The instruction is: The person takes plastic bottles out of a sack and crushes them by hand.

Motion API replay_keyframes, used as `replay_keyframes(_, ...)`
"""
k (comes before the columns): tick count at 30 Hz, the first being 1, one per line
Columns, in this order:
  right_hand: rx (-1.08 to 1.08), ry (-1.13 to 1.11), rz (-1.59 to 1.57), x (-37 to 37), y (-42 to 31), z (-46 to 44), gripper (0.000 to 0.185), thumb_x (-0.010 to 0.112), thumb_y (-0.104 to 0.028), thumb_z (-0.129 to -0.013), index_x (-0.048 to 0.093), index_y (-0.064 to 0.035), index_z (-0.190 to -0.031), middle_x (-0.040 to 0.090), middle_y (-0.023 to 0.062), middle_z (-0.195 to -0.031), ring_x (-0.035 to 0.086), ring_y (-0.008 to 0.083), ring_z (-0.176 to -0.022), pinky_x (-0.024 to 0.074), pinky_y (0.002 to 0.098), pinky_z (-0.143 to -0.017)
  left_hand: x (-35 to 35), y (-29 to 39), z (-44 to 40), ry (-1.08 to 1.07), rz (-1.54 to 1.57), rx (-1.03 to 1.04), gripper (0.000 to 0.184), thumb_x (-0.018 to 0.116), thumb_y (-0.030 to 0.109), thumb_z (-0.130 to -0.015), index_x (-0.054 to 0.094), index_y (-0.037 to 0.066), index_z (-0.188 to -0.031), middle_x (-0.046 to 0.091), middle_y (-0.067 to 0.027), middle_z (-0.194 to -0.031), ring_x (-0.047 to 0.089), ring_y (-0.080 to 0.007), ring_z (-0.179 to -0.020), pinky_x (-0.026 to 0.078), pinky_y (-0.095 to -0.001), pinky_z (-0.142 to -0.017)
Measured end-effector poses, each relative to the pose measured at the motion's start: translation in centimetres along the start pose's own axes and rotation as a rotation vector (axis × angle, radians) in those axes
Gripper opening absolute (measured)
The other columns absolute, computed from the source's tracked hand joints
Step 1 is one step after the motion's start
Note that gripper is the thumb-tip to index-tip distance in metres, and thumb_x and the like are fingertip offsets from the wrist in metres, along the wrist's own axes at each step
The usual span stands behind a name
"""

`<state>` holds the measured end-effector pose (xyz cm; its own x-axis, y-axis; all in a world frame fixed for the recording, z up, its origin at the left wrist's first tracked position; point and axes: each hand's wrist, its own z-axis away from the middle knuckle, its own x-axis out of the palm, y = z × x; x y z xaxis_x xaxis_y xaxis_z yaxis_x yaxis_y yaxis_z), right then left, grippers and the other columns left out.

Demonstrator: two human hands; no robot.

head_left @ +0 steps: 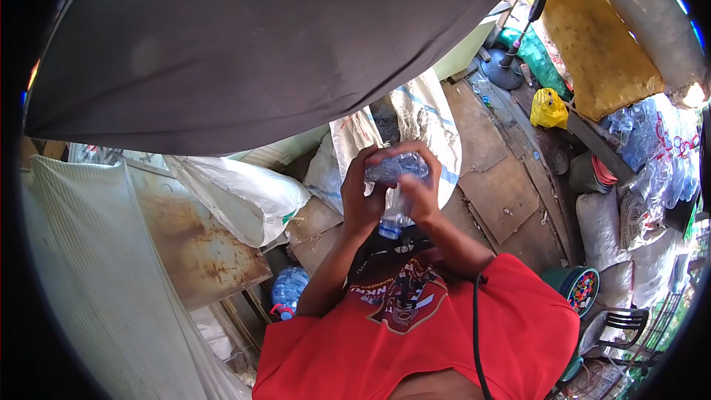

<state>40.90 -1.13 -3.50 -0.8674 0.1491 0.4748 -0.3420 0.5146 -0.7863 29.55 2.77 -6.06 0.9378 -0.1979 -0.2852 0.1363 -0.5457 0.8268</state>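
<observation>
A clear plastic bottle (398,168) is held between both hands in front of my chest, with its blue cap (389,229) pointing down towards my shirt. My left hand (361,187) is closed on the bottle's left side. My right hand (421,191) wraps over its top and right side, the thumb across the front and slightly blurred. Beyond the hands a white woven sack (437,115) with blue stripes lies with its mouth apart, a dark gap in its middle.
A large water bottle (289,287) stands by my left elbow. White sacking (237,196) hangs at left. On the right are a bucket of coloured caps (583,290), a yellow bag (549,109) and bagged clear bottles (637,130). Dark fabric (244,44) hangs overhead.
</observation>
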Motion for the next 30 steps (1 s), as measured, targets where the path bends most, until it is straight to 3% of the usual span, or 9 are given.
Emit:
replay_keyframes(4,0.042,0.036,0.195,-1.5,1.6,-1.3,0.063,0.054,-0.057,-0.09,0.057,0.0062,-0.094,0.068,0.0203,-0.087,0.068,0.0242,-0.082,0.0537,0.0331,-0.076,0.3,-1.6,0.2,-0.092,0.125,-0.188,0.065,0.071,-0.001,-0.077,0.046,0.001,-0.137,0.06,-0.0178,-0.125,0.061,-0.029,-0.112,0.048,-0.0351,-0.093)
replay_keyframes(7,0.094,0.087,0.196,-2.2,2.3,-2.0,0.06,0.049,-0.054,-0.093,0.058,0.0049,-0.089,0.067,0.0199,-0.08,0.068,0.0245,-0.075,0.0546,0.034,-0.072,0.2,-1.7,0.0,-0.167,0.17,-0.206,0.07,0.071,0.005,-0.081,0.039,0.0,-0.143,0.056,-0.02,-0.132,0.056,-0.0291,-0.121,0.044,-0.0346,-0.099)
replay_keyframes(8,0.055,0.092,0.19,-2.1,2.3,-2.3,0.059,0.046,-0.053,-0.096,0.058,0.0037,-0.086,0.067,0.0191,-0.077,0.068,0.0246,-0.071,0.0551,0.035,-0.068,-0.2,-1.7,-0.2,-0.242,0.251,-0.215,0.074,0.063,0.036,-0.091,0.031,-0.003,-0.146,0.046,-0.024,-0.142,0.045,-0.0309,-0.133,0.035,-0.0371,-0.108)
replay_keyframes(11,0.186,0.188,0.044,-2.8,3.2,-2.9,0.047,0.053,-0.04,-0.094,0.063,0.0043,-0.084,0.066,0.0114,-0.077,0.063,0.0177,-0.072,0.0489,0.0303,-0.069,-1.1,-2.8,-0.6,-0.252,0.388,0.012,0.095,0.032,0.071,-0.092,0.028,-0.008,-0.146,0.04,-0.0227,-0.146,0.037,-0.0314,-0.137,0.025,-0.041,-0.113)
replay_keyframes(15,0.123,0.29,0.337,-1.7,4.2,-5.2,0.04,0.054,-0.033,-0.092,0.064,0.0033,-0.08,0.063,0.006,-0.071,0.054,0.0102,-0.069,0.0422,0.0285,-0.065,1.3,-2.5,-0.4,0.074,0.153,0.248,0.118,0.026,0.09,-0.076,0.038,-0.009,-0.138,0.042,-0.0252,-0.142,0.039,-0.0369,-0.134,0.028,-0.0458,-0.112)
replay_keyframes(21,-0.155,0.19,0.408,2.1,2.1,-6.3,0.03,0.065,-0.026,-0.086,0.065,0.0038,-0.084,0.068,0.0098,-0.079,0.062,0.0134,-0.075,0.0488,0.0283,-0.069,0.9,-1.2,-4.8,0.315,0.03,0.193,0.081,0.026,0.065,-0.095,0.053,-0.005,-0.126,0.059,-0.0224,-0.118,0.058,-0.0374,-0.113,0.042,-0.0448,-0.101)
replay_keyframes(24,-0.292,0.002,0.316,3.4,0.7,-7.0,0.036,0.067,-0.032,-0.082,0.066,0.004,-0.084,0.07,0.0133,-0.082,0.068,0.019,-0.08,0.0522,0.0301,-0.073,0.1,-1.1,-5.5,0.442,0.19,0.279,0.058,0.039,0.047,-0.094,0.056,-0.002,-0.119,0.061,-0.0195,-0.107,0.061,-0.0345,-0.101,0.048,-0.0432,-0.092)
replay_keyframes(27,-0.315,-0.204,0.32,3.3,0.2,-6.7,0.038,0.07,-0.036,-0.076,0.066,0.0022,-0.081,0.069,0.0139,-0.078,0.069,0.0229,-0.072,0.0535,0.0311,-0.068,-1.3,-0.2,-5.6,0.533,0.035,0.352,0.046,0.043,0.038,-0.094,0.065,-0.003,-0.09,0.066,-0.0173,-0.088,0.065,-0.0309,-0.077,0.053,-0.0389,-0.071)
replay_keyframes(30,-0.252,-0.159,0.243,3.8,-0.2,-6.3,0.037,0.067,-0.036,-0.081,0.066,0.0017,-0.079,0.069,0.0128,-0.076,0.069,0.0234,-0.072,0.054,0.0313,-0.069,-1.7,-0.2,-5.5,0.599,-0.08,0.409,0.037,0.045,0.028,-0.091,0.063,-0.002,-0.079,0.065,-0.0147,-0.078,0.063,-0.0276,-0.064,0.05,-0.0348,-0.058)
